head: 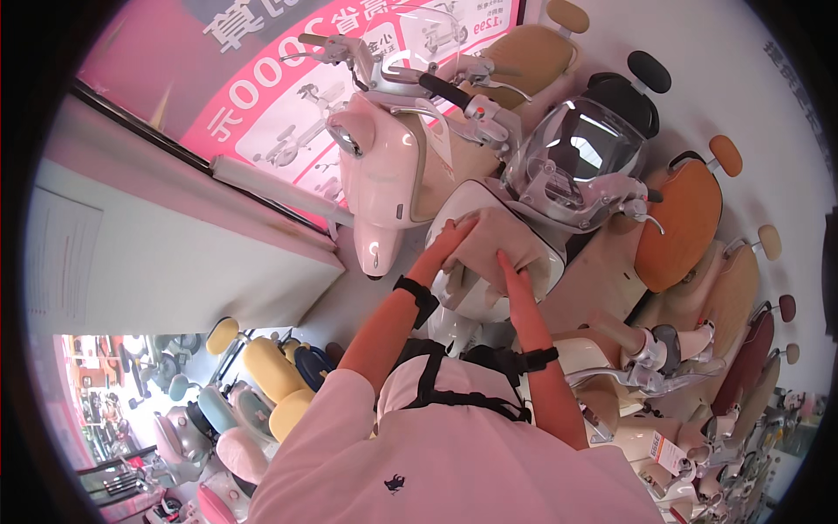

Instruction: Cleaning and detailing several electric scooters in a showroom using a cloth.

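A beige cloth [491, 243] lies bunched between my two hands, in front of a white scooter's front panel [452, 203]. My left hand [456, 237] grips the cloth at its left side, with some fingers hidden behind the folds. At the cloth's lower right, my right hand [514, 272] holds it with the thumb on top. Part of the cloth hangs below my hands over the white bodywork. Just above it on the right stands the scooter's clear windshield [579, 147], with a handlebar beside it.
To the left is a pale pink scooter [380, 167] with a black handlebar grip [445, 90]. An orange seat [681, 226] and more scooters line the right wall. A brake lever [615, 376] juts out near my right forearm. A white wall ledge [183, 255] stands at left.
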